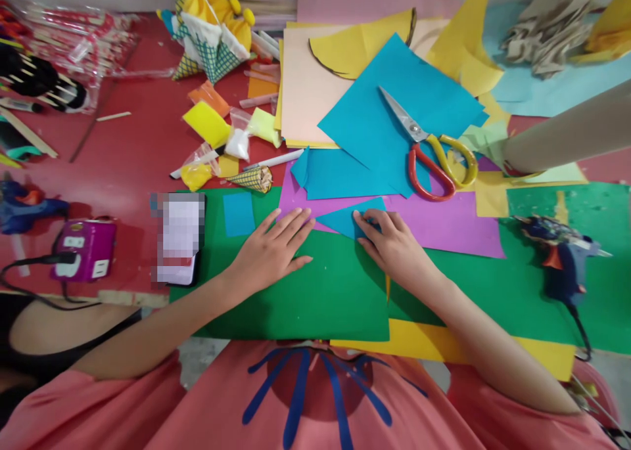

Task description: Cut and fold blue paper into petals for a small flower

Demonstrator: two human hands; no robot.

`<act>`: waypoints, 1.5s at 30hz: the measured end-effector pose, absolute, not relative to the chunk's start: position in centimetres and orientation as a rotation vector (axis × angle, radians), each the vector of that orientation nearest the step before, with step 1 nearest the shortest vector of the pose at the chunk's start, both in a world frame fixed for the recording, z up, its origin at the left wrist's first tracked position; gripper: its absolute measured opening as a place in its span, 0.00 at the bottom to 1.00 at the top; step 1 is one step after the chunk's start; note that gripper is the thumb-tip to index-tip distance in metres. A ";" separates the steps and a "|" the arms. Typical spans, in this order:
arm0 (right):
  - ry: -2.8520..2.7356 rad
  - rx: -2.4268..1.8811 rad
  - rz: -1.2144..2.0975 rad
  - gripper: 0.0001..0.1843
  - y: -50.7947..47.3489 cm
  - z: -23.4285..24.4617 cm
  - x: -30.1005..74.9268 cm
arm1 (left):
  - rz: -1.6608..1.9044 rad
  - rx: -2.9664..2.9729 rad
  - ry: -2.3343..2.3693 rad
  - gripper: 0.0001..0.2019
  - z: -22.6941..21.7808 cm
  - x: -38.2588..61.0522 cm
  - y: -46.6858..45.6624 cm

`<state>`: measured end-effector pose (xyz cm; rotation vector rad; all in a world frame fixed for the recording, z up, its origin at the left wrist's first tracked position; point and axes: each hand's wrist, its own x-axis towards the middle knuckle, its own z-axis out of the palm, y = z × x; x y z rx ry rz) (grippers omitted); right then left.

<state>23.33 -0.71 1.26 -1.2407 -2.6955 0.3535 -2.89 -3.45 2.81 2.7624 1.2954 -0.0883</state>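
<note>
My left hand (pixel 271 245) lies flat on a green sheet (pixel 300 302), fingers stretched, its fingertips near the left end of a blue paper triangle (pixel 342 221). The thumb and fingers of my right hand (pixel 397 243) are closed on the right part of that triangle, which lies partly over a purple paper strip (pixel 453 225). Left of my left hand is a small blue paper rectangle (pixel 238 215). Beyond my hands, scissors (pixel 415 131) with red and yellow handles rest on a large blue sheet (pixel 367 108), blades apart.
A phone (pixel 182 276) lies at the left edge of the green sheet. A purple power socket (pixel 85 249) stands farther left. One glue gun (pixel 569 259) is at the right, another (pixel 29 203) at the far left. A pale post (pixel 572 131) rises at the right.
</note>
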 end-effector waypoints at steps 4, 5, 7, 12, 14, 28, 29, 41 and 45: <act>-2.686 -1.237 0.346 0.23 -0.7 1.2 23.4 | 0.023 2.694 1.356 0.27 3.3 -2.3 -3.4; -2.685 -1.236 0.339 0.23 -0.7 1.1 23.4 | 0.054 2.699 1.350 0.26 3.3 -2.0 -3.4; -2.679 -1.234 0.343 0.23 -0.7 1.0 23.4 | 0.084 2.735 1.272 0.24 3.3 -1.3 -3.6; -2.661 -1.253 0.383 0.24 -0.8 1.1 23.3 | 0.020 2.775 1.246 0.26 2.3 0.0 -4.1; -2.664 -1.257 0.388 0.24 -0.8 1.2 23.3 | -0.006 2.797 1.275 0.25 1.9 0.2 -4.2; -2.672 -1.152 0.550 0.20 -2.0 1.9 25.4 | -0.173 2.769 1.395 0.25 3.0 2.5 -5.0; -2.696 -1.129 0.537 0.20 -2.1 2.0 25.5 | -0.190 2.768 1.393 0.25 3.1 2.7 -5.0; -2.706 -0.958 0.558 0.18 -2.6 1.4 26.8 | -0.200 2.800 1.384 0.25 3.4 2.6 -5.0; -2.685 -0.925 0.568 0.16 -2.6 1.2 27.1 | -0.099 2.771 1.370 0.25 3.0 1.3 -4.6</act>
